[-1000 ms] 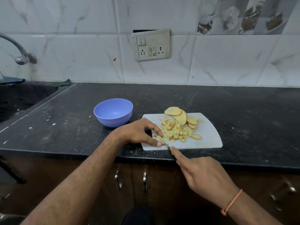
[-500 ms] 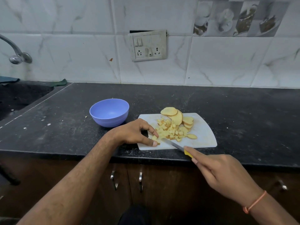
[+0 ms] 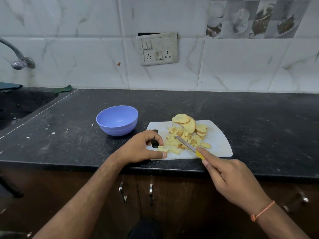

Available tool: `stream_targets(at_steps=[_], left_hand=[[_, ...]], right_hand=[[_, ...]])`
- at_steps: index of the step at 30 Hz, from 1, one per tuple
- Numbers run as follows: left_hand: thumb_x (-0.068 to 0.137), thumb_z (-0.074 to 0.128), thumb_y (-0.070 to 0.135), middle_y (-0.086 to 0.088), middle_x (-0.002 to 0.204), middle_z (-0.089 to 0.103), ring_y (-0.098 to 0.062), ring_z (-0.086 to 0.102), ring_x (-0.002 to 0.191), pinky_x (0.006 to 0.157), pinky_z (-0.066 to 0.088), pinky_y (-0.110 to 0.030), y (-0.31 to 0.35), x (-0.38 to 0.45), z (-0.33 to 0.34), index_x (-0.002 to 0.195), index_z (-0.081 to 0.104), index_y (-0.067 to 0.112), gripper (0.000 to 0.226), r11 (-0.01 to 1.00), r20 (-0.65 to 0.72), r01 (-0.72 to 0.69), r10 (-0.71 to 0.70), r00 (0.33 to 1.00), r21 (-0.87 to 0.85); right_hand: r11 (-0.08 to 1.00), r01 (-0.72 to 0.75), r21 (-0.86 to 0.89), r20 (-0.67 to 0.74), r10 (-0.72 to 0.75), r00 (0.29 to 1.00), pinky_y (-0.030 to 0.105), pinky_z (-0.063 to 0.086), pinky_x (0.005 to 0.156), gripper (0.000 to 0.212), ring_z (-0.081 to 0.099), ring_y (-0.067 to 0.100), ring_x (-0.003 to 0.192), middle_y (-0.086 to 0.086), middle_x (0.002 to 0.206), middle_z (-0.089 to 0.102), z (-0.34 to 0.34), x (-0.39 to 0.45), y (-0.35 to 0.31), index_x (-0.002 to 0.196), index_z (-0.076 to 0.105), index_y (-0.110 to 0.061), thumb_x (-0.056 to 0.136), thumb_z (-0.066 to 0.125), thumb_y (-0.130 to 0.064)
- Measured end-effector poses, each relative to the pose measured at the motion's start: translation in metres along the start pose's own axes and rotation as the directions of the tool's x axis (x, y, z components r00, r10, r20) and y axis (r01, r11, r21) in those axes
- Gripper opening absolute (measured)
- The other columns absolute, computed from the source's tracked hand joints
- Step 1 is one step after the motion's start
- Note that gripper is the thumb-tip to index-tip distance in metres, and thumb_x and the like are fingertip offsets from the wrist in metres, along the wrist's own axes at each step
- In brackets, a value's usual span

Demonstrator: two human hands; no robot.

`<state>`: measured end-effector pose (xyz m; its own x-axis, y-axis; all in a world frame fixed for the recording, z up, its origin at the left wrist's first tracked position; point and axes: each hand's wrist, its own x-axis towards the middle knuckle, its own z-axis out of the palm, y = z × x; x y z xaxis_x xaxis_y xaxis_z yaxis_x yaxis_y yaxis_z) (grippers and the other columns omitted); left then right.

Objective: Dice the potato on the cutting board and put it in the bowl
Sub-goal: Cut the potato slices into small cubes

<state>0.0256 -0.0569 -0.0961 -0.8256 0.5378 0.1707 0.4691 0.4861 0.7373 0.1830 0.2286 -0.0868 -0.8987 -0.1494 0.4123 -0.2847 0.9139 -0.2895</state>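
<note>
Knife (image 3: pixel 185 144) withdrawn rightward; right hand (image 3: pixel 229 180) grip unchanged.

Matt plastic bowl (image 3: pixel 117 120); speckled stone counter (image 3: pixel 259 121); glossy marbled tiles (image 3: pixel 77 62).

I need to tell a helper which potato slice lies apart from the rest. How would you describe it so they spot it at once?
On the black counter lies a white cutting board. Near its front edge, just beyond the knife, one small oval slice lies flat alone, unlike the stacked slices at the back.
</note>
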Motion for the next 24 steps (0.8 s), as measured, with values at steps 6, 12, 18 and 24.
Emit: stream_targets(at_steps=[6, 12, 18, 24], left_hand=[[0.080, 0.094, 0.030, 0.010, 0.095, 0.072, 0.001, 0.056, 0.080, 0.076, 0.046, -0.016, -0.001, -0.002, 0.003, 0.111, 0.073, 0.032, 0.037, 0.996, -0.034, -0.030, 0.028, 0.999, -0.085], [0.089, 0.085, 0.037, 0.013, 0.101, 0.073, -0.001, 0.058, 0.081, 0.075, 0.044, -0.013, -0.007, -0.002, 0.007, 0.115, 0.078, 0.041, 0.027, 0.999, -0.083, -0.030, 0.027, 0.996, -0.034], [0.098, 0.075, 0.040, 0.026, 0.114, 0.073, -0.009, 0.063, 0.092, 0.081, 0.051, -0.028, -0.007, 0.000, 0.010, 0.119, 0.077, 0.044, 0.022, 1.000, -0.062, -0.029, 0.029, 0.998, 0.000], [0.095, 0.080, 0.037, 0.023, 0.117, 0.070, -0.008, 0.066, 0.106, 0.087, 0.054, -0.032, -0.006, 0.000, 0.010, 0.117, 0.079, 0.045, 0.024, 0.995, -0.051, -0.097, 0.098, 0.994, 0.022]], right_hand=[[0.998, -0.011, 0.069, -0.005, 0.012, 1.000, 0.017, 0.021, 0.040, 0.047, 0.049, 0.011, 0.048, -0.016, 0.046, 0.037, 0.000, -0.012, -0.008, 0.150, 0.049, -0.043, 0.102, 0.050, -0.041], [0.999, -0.003, 0.038, 0.035, 0.002, 0.999, 0.015, 0.018, 0.041, 0.050, 0.049, 0.007, 0.048, -0.021, 0.049, 0.037, 0.003, -0.028, -0.017, 0.152, 0.048, -0.040, 0.102, 0.051, -0.039], [0.998, -0.050, -0.026, 0.025, 0.050, 0.998, 0.016, 0.017, 0.037, 0.050, 0.046, 0.009, 0.044, -0.019, 0.044, 0.029, 0.004, -0.021, -0.017, 0.150, 0.052, -0.036, 0.100, 0.048, -0.040], [0.996, -0.059, -0.070, 0.030, 0.061, 0.998, 0.016, 0.016, 0.036, 0.049, 0.038, 0.006, 0.037, -0.020, 0.045, 0.028, 0.011, -0.011, -0.026, 0.149, 0.053, -0.036, 0.101, 0.044, -0.042]])
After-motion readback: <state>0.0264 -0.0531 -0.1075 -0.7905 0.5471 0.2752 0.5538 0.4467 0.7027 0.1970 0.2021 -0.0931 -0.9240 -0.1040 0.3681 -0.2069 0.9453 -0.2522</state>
